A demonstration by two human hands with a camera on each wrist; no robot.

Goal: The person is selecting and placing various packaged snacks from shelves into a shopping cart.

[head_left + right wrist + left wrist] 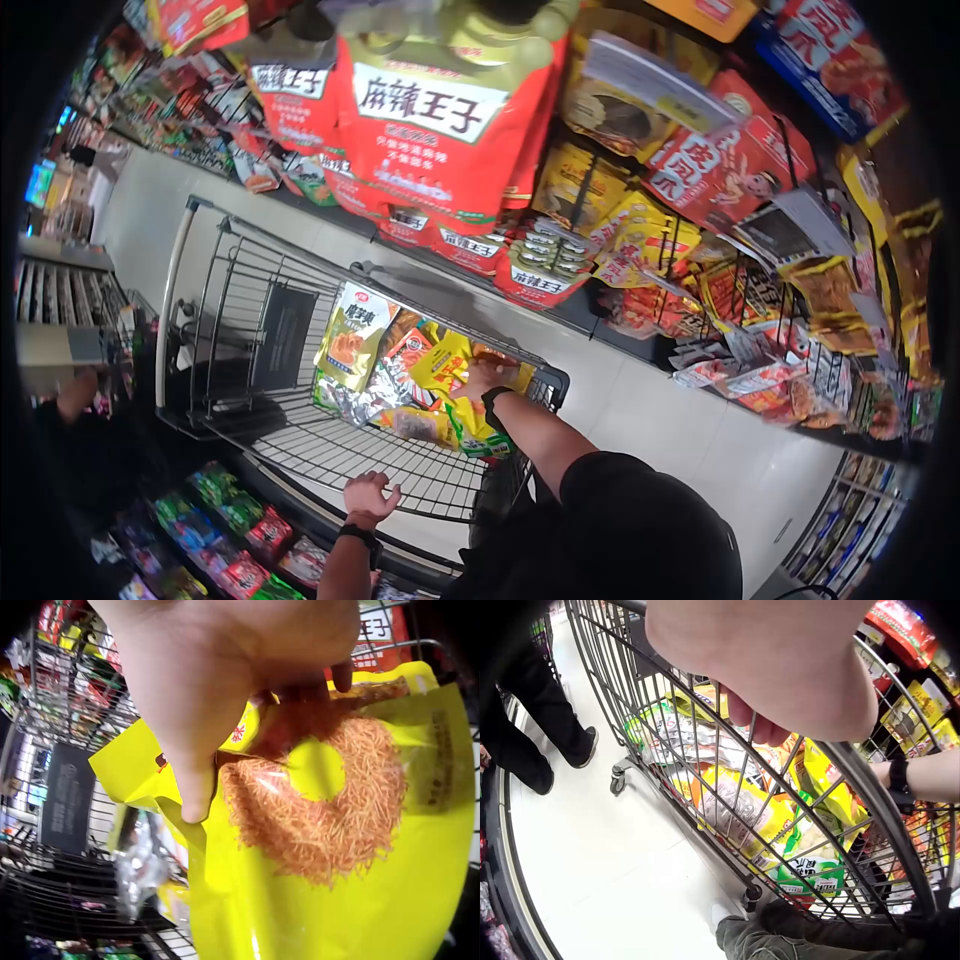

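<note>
While the left hand curls round the near rim of the shopping cart, the right hand pinches a yellow snack packet by its top edge, low over the heaped packets at the cart's right end. With so thin a grip, it could slip and slide off the heap!

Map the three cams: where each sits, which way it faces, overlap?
Head: on the head, facing forward and down at the cart and snack shelves; both forearms show, left hand on the cart's near rim, right hand among the packets.
Left wrist: under the left hand, facing through the cart's wires at packets and floor; palm and the right wrist's black band show.
Right wrist: by the right hand, facing down at the yellow bag it pinches; fingers show.
Shared: head and left wrist both see cart, packets, band.
</note>
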